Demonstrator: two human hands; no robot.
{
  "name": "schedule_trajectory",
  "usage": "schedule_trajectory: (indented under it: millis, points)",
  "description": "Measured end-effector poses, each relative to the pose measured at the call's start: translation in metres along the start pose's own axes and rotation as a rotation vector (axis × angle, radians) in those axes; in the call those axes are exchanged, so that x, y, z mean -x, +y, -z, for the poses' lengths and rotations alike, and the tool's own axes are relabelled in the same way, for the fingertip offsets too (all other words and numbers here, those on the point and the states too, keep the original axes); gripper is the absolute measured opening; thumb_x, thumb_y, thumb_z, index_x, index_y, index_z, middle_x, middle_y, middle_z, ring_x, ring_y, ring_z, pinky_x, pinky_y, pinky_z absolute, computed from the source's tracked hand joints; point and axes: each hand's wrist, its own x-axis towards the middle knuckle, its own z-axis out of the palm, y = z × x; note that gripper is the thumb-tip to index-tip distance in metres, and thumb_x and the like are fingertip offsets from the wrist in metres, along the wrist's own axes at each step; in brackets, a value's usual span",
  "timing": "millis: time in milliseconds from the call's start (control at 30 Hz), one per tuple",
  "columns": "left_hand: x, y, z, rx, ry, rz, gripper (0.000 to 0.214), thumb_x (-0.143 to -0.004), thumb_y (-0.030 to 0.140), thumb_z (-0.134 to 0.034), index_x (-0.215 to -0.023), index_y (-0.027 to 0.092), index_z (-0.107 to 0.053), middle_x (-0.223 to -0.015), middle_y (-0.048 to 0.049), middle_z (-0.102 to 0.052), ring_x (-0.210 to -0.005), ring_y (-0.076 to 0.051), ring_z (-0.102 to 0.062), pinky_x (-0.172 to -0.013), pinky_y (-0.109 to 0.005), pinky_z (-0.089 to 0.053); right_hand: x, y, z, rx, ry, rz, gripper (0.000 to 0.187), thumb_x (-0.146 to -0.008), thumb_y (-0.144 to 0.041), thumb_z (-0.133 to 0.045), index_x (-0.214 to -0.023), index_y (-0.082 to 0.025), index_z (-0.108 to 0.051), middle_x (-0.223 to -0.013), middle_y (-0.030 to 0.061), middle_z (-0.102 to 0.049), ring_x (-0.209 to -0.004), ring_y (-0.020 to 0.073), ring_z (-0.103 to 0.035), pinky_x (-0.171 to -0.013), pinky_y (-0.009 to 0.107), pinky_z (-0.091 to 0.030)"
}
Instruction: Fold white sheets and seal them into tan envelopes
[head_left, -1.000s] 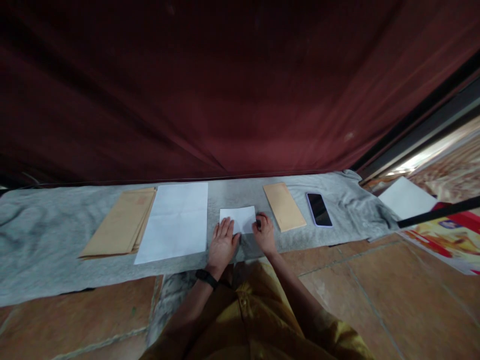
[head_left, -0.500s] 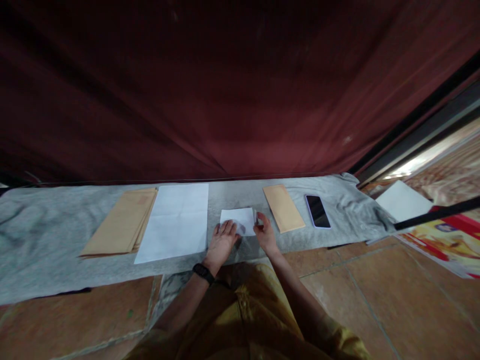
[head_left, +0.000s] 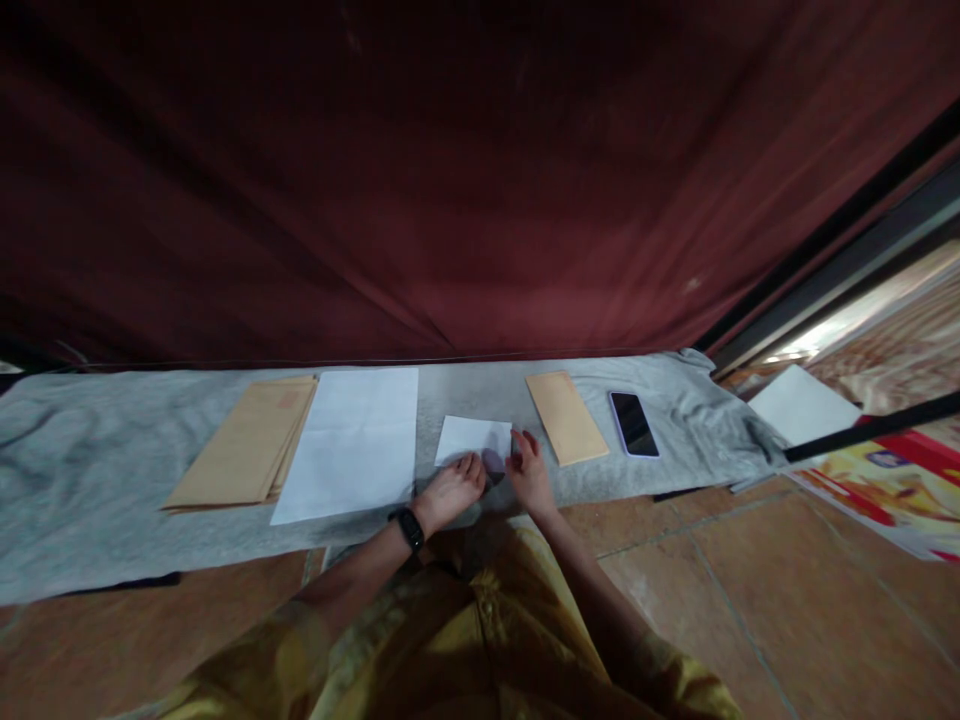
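Small paper (head_left: 466, 436) rotated, near envelope (head_left: 567, 418)

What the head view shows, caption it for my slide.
Left hand and right hand at a small white paper on gray cloth, between white sheet and brown envelope.

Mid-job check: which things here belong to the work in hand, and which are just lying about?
Likely in the work:
small paper, left hand at its near edge, right hand at its right
white sheet
envelope pile
single envelope

Probably just lying about:
phone
red-and-yellow packaging, far right
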Motion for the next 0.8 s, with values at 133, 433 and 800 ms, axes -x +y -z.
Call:
schedule_trajectory:
  millis: [133, 433, 800]
  points:
    - [-0.002, -0.001, 0.005, -0.009, -0.014, -0.001, 0.041, -0.084, -0.002, -0.043, -0.116, 0.012, -0.066, -0.128, -0.0205, -0.065, -0.121, -0.029, -0.062, -0.100, -0.043, -0.049, 0.008, -0.010, 0.003, 0.228, -0.057, 0.187, 0.054, -0.087, -0.010, -0.054, -0.141, -0.018, -0.053, -0.155, 0.0188, -0.041, -0.130, 0.0298, -0.054, -0.107, 0.050, -0.047]
    - [0.000, -0.011, 0.039, 0.109, 0.138, 0.071, 0.042, -0.091, 0.003, -0.046, -0.128, 0.017, -0.060, -0.135, -0.0153, -0.063, -0.133, -0.025, -0.054, -0.115, -0.044, -0.040, 0.005, -0.034, 0.012, 0.318, -0.211, 0.239, 0.047, -0.091, -0.009, -0.046, -0.134, -0.021, -0.063, -0.130, 0.0114, -0.069, -0.118, 0.0246, -0.065, -0.109, 0.044, -0.046]
    - [0.008, -0.043, 0.043, 1.335, 0.839, 0.994, 0.059, -0.089, 0.061, -0.059, -0.128, 0.016, -0.059, -0.133, -0.0166, -0.064, -0.121, -0.026, -0.062, -0.100, -0.040, -0.052, -0.021, -0.033, 0.022, -0.558, -0.165, -0.283, 0.037, -0.081, -0.054, -0.059, -0.093, -0.021, -0.070, -0.081, 0.0027, -0.070, -0.069, 0.0191, -0.066, -0.057, 0.031, -0.060]
